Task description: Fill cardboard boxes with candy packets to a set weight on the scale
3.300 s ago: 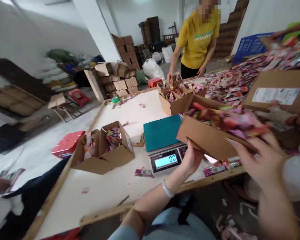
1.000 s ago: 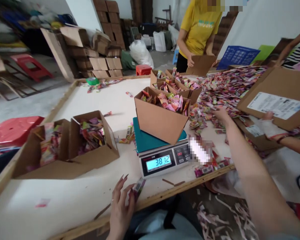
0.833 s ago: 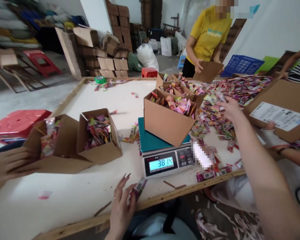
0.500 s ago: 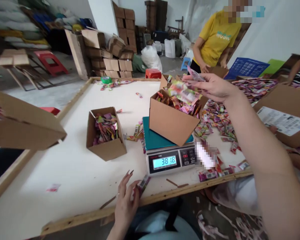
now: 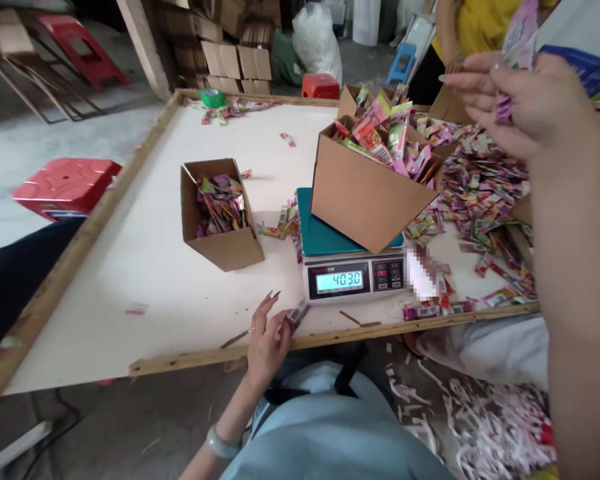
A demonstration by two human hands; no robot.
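My left hand (image 5: 270, 340) rests at the table's front edge, thumb and fingers closed on a small snack packet (image 5: 297, 313). My right hand (image 5: 540, 100) is raised at the upper right, with a pink snack packet (image 5: 521, 37) held by the thumb; a purple end pokes out below. To its left, a cardboard box (image 5: 370, 193) heaped with colourful packets sits askew on a digital scale (image 5: 360, 277) with a teal plate. Its lit display reads about 403.0. A smaller open box (image 5: 225, 250) of packets stands on the white table (image 5: 180, 300), left of the scale.
Loose packets (image 5: 485, 193) are piled across the table's right side. Green tape (image 5: 213, 98) lies at the far left corner. A wooden rim (image 5: 190, 361) borders the table. A red stool (image 5: 67, 187) stands left. A person in yellow (image 5: 480, 27) is behind the table.
Packets that were dropping from my right hand now lie in the box on the scale. That hand has moved up and right. The reading rose from 381.8, and the box at far left has left view.
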